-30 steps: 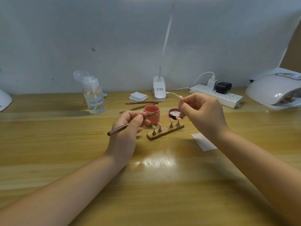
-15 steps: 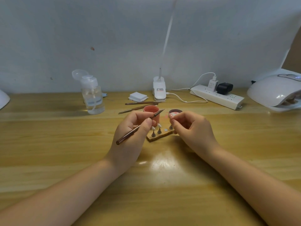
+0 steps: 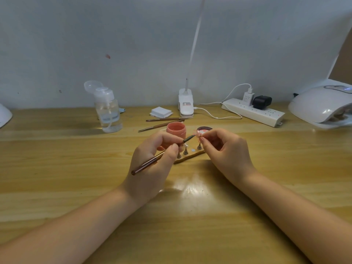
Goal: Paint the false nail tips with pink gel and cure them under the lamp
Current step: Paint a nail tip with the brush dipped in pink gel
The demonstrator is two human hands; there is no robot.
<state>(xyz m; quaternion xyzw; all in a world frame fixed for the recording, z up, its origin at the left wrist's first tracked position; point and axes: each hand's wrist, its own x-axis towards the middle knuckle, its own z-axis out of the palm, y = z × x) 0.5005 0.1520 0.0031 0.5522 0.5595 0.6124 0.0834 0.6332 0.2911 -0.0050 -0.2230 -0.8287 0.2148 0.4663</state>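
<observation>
Nearest: two bare forearms reach in over the wooden table (image 3: pixel 57 168). Left hand (image 3: pixel 152 161) grips a brown brush (image 3: pixel 152 162), fingers curled round the handle, bristle end angled up & right. Right hand (image 3: pixel 226 151) pinches a small peg w/ a pink nail tip (image 3: pixel 198 134) between thumb & forefinger, other fingers loosely curled. Brush point meets that tip, just above the wooden stand (image 3: pixel 187 158). Stand lies betw. the hands w/ three more pegs upright on it & one bare spot. Just behind: pink jar (image 3: pixel 176 130), open, & its lid (image 3: pixel 204 129) beside it on the right. Further back, two spare brushes (image 3: pixel 163 122), a pad stack (image 3: pixel 161 112), a clear pump bottle (image 3: pixel 108 109) at left. Along the wall: clip lamp (image 3: pixel 186 103), power strip (image 3: pixel 253 111) w/ plugs, white curing lamp (image 3: pixel 322 105) far right.
</observation>
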